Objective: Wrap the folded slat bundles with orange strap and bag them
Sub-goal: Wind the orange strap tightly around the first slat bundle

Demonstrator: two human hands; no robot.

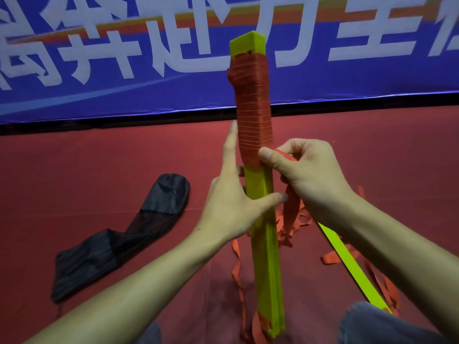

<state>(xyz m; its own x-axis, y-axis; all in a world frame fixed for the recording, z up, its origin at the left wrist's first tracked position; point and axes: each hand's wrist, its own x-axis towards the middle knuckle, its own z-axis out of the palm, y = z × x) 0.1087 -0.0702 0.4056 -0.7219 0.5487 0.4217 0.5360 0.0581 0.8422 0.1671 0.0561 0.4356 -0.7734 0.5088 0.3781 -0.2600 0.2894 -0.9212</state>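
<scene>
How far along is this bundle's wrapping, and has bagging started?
Done: orange strap covers the upper slat bundle. In hand: left hand grips the bundle, right hand pinches the strap at the winding's lower edge. Left: lower half bare; black mesh bag lies aside on the floor.

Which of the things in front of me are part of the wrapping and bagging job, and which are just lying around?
In the job: slat bundle, orange strap wound on it, black mesh bag, loose slat at right.
Just there: blue banner, red floor.
</scene>
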